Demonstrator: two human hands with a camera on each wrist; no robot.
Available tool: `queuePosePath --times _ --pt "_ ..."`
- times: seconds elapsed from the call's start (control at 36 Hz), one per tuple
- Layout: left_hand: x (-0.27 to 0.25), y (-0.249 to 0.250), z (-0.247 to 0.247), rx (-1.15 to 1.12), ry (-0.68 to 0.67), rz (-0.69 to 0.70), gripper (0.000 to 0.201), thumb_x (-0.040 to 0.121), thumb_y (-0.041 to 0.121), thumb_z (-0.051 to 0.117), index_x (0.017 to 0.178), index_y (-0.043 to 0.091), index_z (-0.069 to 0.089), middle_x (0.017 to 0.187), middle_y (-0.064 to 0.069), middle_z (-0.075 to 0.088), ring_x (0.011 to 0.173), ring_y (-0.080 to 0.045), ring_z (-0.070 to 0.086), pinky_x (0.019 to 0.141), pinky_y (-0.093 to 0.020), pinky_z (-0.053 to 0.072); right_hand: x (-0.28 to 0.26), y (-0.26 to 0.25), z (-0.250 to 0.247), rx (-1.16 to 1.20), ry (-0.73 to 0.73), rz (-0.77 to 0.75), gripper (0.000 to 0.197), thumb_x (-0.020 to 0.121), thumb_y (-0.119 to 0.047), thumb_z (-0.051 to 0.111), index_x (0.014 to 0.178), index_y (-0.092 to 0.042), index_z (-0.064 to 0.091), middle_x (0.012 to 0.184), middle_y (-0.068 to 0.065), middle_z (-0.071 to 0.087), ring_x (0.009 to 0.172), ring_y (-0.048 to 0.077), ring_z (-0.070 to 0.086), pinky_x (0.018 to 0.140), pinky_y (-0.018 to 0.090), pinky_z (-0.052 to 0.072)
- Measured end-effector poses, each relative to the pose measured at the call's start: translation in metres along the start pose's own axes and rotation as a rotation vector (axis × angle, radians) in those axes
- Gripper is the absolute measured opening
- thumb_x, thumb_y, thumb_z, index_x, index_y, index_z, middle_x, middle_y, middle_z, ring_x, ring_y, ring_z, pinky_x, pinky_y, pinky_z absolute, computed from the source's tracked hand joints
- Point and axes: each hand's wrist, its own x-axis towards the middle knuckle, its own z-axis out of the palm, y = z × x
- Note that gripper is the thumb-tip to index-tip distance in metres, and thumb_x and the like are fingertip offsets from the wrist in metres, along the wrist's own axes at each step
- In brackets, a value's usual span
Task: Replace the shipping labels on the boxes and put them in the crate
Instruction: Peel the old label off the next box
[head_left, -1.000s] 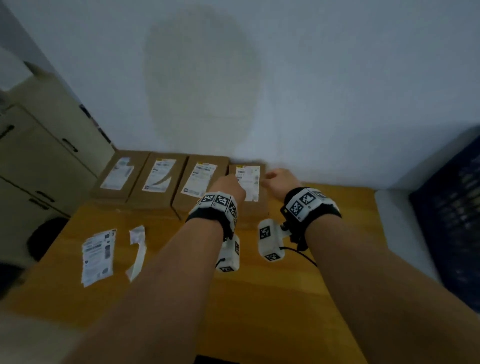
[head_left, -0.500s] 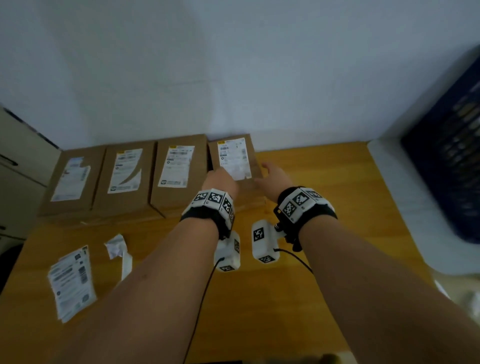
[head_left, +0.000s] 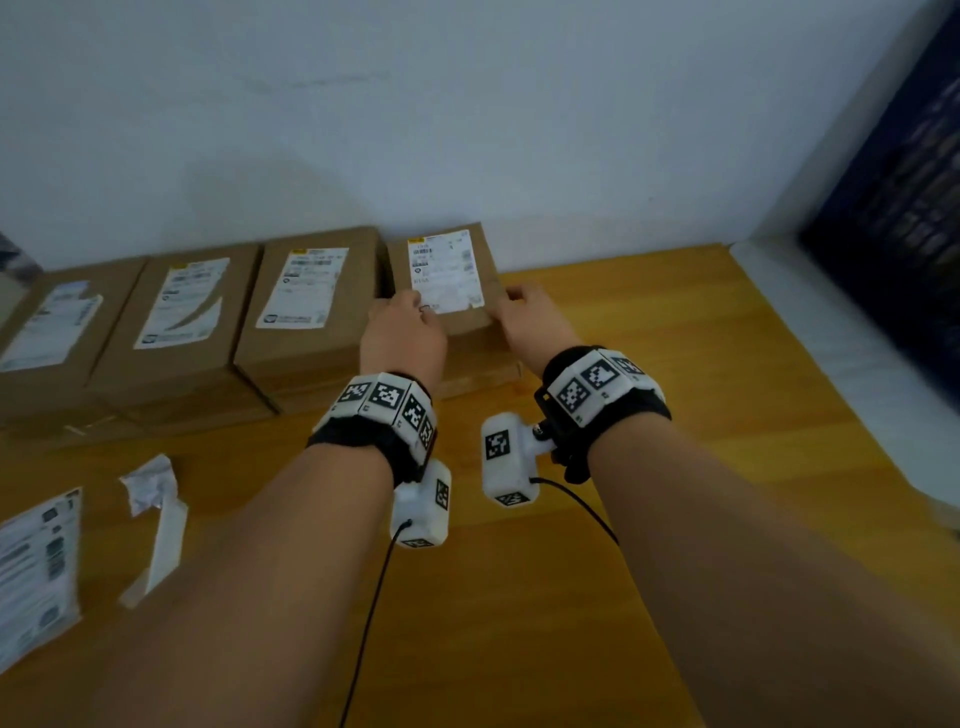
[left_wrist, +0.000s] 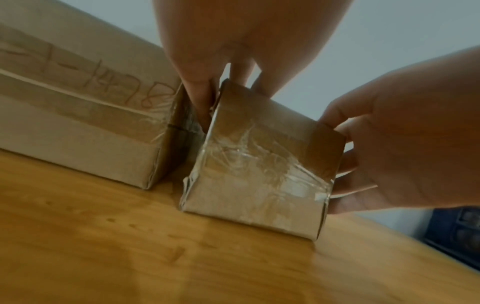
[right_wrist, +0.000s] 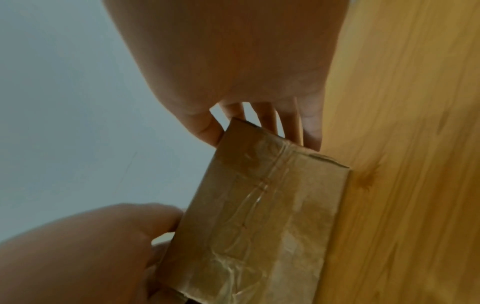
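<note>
Four brown cardboard boxes line the wall, each with a white label on top. Both hands hold the rightmost box (head_left: 448, 283) by its sides. My left hand (head_left: 408, 317) grips its left edge, thumb on top, with fingers (left_wrist: 201, 96) pushed into the gap beside the neighbouring box (head_left: 306, 312). My right hand (head_left: 517, 306) clasps the right side, fingers (right_wrist: 293, 127) down that wall. In the wrist views the taped near end of this box (left_wrist: 259, 168) (right_wrist: 259, 222) sits on the wooden table (head_left: 597, 597). The dark blue crate (head_left: 904, 208) stands at the far right.
Loose printed labels (head_left: 36, 571) and a crumpled strip of backing paper (head_left: 156, 514) lie at the table's left front. A white ledge (head_left: 831, 332) runs between table and crate. The wall stands right behind the boxes.
The hands have gone from resting on the near end of the rightmost box to gripping its two sides. The head view has swung right and down, bringing the crate closer.
</note>
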Motion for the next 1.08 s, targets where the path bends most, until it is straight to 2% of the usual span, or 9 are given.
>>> queuePosePath --times 0.14,0.28,0.44,0.53,0.64,0.78,0.83,1.0,1.08 --pt "-0.016 -0.007 -0.001 -0.072 0.049 0.053 0.028 0.100 0.019 0.040 0.123 0.012 0.054 0.118 -0.008 0.060 0.095 -0.018 0.054 0.075 -0.027 0.038 -0.014 0.013 0.001 -0.010 0.075 -0.034 0.037 0.100 -0.029 0.039 0.132 -0.013 0.047 0.115 0.005 0.061 0.095 0.021 0.055 0.076 0.032 0.043" --pt "-0.049 -0.017 0.001 -0.152 0.091 0.097 0.032 0.102 0.020 0.038 0.130 0.011 0.051 0.126 -0.008 0.060 0.113 -0.025 0.057 0.081 -0.024 0.036 -0.046 0.030 0.003 -0.024 0.163 -0.072 0.035 0.099 -0.031 0.036 0.128 -0.014 0.047 0.109 0.005 0.059 0.091 0.022 0.054 0.075 0.034 0.042" --pt "-0.100 -0.034 -0.017 -0.243 0.052 0.088 0.038 0.101 0.021 0.041 0.138 0.014 0.046 0.134 -0.004 0.055 0.120 -0.020 0.053 0.084 -0.021 0.033 -0.102 0.048 0.011 -0.015 0.205 -0.086 0.035 0.099 -0.032 0.036 0.127 -0.014 0.048 0.104 0.006 0.055 0.081 0.019 0.051 0.070 0.032 0.039" --pt "-0.120 -0.041 -0.027 -0.288 0.028 0.103 0.036 0.100 0.017 0.044 0.135 0.013 0.052 0.134 -0.005 0.056 0.120 -0.020 0.053 0.086 -0.021 0.035 -0.125 0.052 0.013 -0.036 0.207 -0.091 0.036 0.099 -0.032 0.036 0.128 -0.013 0.047 0.104 0.005 0.055 0.089 0.021 0.053 0.074 0.033 0.042" --pt "-0.143 -0.054 -0.034 -0.375 0.002 0.116 0.029 0.099 0.020 0.046 0.125 0.016 0.059 0.132 -0.005 0.058 0.120 -0.019 0.054 0.095 -0.026 0.039 -0.146 0.058 0.016 -0.064 0.204 -0.100 0.037 0.097 -0.035 0.039 0.125 -0.014 0.050 0.107 0.004 0.059 0.082 0.015 0.054 0.064 0.030 0.040" --pt "-0.161 -0.066 -0.042 -0.460 0.008 0.097 0.036 0.098 0.024 0.049 0.133 0.016 0.056 0.132 0.000 0.058 0.119 -0.014 0.054 0.100 -0.026 0.041 -0.162 0.063 0.020 -0.035 0.239 -0.098 0.029 0.091 -0.032 0.047 0.113 -0.014 0.053 0.084 -0.002 0.054 0.075 0.015 0.051 0.058 0.029 0.036" --pt "-0.166 -0.069 -0.043 -0.465 0.002 0.108 0.036 0.098 0.024 0.049 0.133 0.017 0.056 0.131 0.001 0.058 0.118 -0.013 0.054 0.100 -0.027 0.043 -0.167 0.065 0.021 -0.012 0.264 -0.101 0.027 0.090 -0.029 0.049 0.112 -0.015 0.053 0.087 -0.002 0.056 0.076 0.014 0.052 0.058 0.028 0.037" --pt "-0.173 -0.073 -0.039 -0.543 -0.008 0.100 0.038 0.098 0.026 0.049 0.135 0.018 0.052 0.132 0.003 0.057 0.118 -0.011 0.053 0.097 -0.024 0.043 -0.175 0.065 0.025 -0.062 0.389 -0.276 0.041 0.089 -0.021 0.061 0.129 -0.019 0.054 0.129 0.000 0.054 0.101 0.013 0.054 0.073 0.027 0.049" --pt "-0.174 -0.074 -0.036 -0.592 0.009 0.056 0.035 0.097 0.029 0.051 0.130 0.018 0.054 0.122 0.005 0.059 0.108 -0.009 0.054 0.090 -0.023 0.044 -0.173 0.061 0.026 -0.175 0.417 -0.389 0.028 0.089 -0.020 0.063 0.117 -0.020 0.064 0.122 -0.003 0.062 0.100 0.014 0.060 0.079 0.029 0.054"
